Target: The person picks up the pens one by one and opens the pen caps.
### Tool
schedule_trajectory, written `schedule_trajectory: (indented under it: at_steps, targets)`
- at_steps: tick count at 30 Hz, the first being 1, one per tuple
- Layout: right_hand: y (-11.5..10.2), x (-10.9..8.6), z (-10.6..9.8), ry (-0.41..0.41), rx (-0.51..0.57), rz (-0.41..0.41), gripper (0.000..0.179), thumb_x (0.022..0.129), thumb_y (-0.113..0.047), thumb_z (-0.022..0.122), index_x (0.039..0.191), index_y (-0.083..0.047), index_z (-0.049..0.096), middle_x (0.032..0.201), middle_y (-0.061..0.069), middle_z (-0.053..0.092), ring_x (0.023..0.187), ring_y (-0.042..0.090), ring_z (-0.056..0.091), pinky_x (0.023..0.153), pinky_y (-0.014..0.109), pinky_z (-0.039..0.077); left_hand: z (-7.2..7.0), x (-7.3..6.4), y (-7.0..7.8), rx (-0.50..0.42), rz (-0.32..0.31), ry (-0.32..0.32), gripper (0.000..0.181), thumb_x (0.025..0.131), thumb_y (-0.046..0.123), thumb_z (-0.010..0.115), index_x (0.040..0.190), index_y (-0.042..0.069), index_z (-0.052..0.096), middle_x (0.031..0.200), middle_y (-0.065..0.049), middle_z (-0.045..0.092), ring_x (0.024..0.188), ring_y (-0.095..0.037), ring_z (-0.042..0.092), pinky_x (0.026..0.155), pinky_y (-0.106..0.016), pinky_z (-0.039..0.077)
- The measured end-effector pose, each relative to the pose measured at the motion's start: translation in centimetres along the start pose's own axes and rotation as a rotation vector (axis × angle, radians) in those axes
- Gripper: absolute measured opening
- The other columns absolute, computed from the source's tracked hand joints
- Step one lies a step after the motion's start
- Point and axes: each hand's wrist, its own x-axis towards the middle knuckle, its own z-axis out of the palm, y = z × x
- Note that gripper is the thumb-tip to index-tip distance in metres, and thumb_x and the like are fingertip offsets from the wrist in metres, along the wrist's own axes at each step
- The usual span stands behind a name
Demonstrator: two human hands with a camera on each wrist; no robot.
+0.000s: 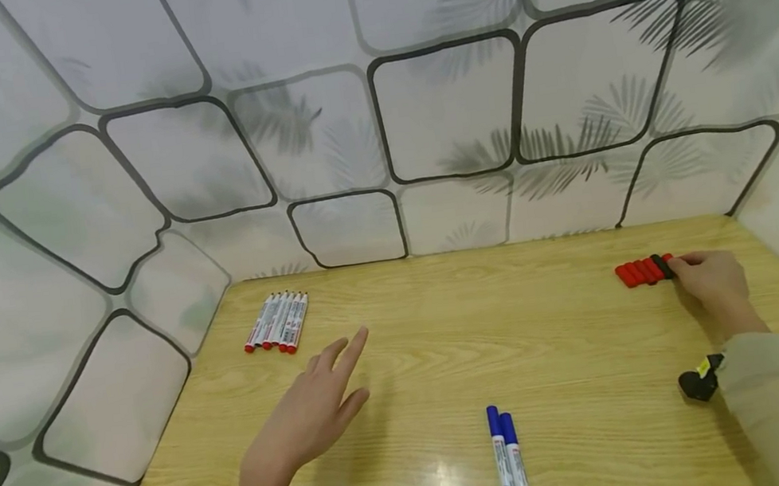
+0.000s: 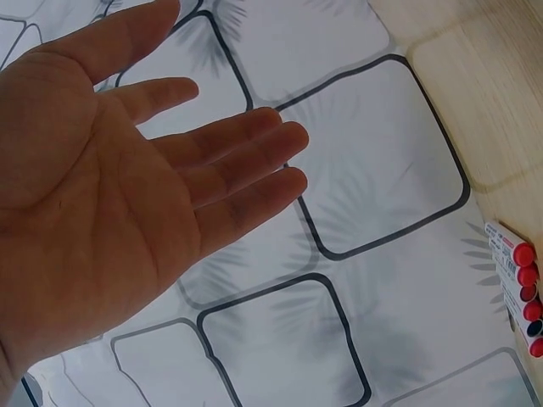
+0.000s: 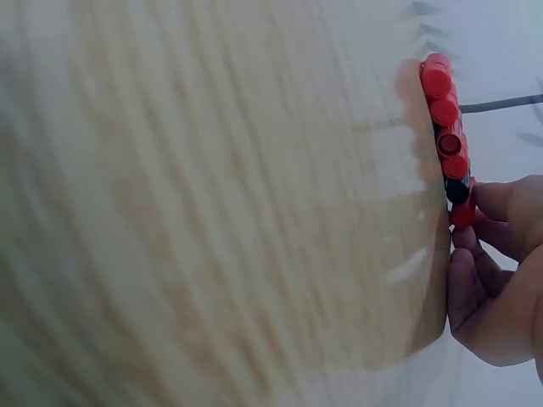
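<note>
At the far right of the table my right hand [image 1: 713,285] pinches the red marker cap [image 3: 463,215] at the near end of a row. Thumb and fingers meet at that cap in the right wrist view. Beside it in the row lie a black cap [image 1: 662,266] and several red caps [image 1: 634,273], side by side. My left hand [image 1: 314,400] hovers over the left part of the table with fingers extended and thumb apart, holding nothing. Beyond it lies a row of white markers [image 1: 278,323] with red ends and dark tips pointing to the wall.
Two white markers with blue caps [image 1: 504,454] lie together at the table's front middle. The wooden table [image 1: 458,339] meets a patterned wall covering [image 1: 447,116] at the back and sides. A black wrist device [image 1: 701,380] hangs at the right sleeve.
</note>
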Motion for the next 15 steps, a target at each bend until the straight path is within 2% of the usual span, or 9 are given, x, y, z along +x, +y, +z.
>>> schedule_trajectory:
  at_steps: [6, 15]
  targets:
    - [0.02, 0.22, 0.19, -0.008, -0.045, 0.009, 0.056, 0.102, -0.038, 0.042, 0.128, 0.009, 0.057, 0.130, 0.038, 0.051, 0.114, 0.059, 0.048, 0.084, 0.058, 0.045, -0.13, -0.07, -0.01, 0.010, 0.001, 0.011, 0.071, 0.101, 0.023, 0.060, 0.160, 0.018, 0.021, 0.149, -0.025, 0.041, 0.127, -0.051, 0.048, 0.098, -0.059, 0.046]
    - [-0.59, -0.32, 0.04, -0.021, -0.051, -0.011, 0.054, 0.102, -0.035, 0.042, 0.126, 0.010, 0.057, 0.128, 0.039, 0.051, 0.110, 0.059, 0.049, 0.080, 0.058, 0.046, -0.24, -0.15, -0.08, 0.025, -0.007, 0.010, 0.069, 0.101, 0.024, 0.059, 0.159, 0.016, 0.023, 0.149, -0.025, 0.041, 0.127, -0.051, 0.048, 0.098, -0.059, 0.046]
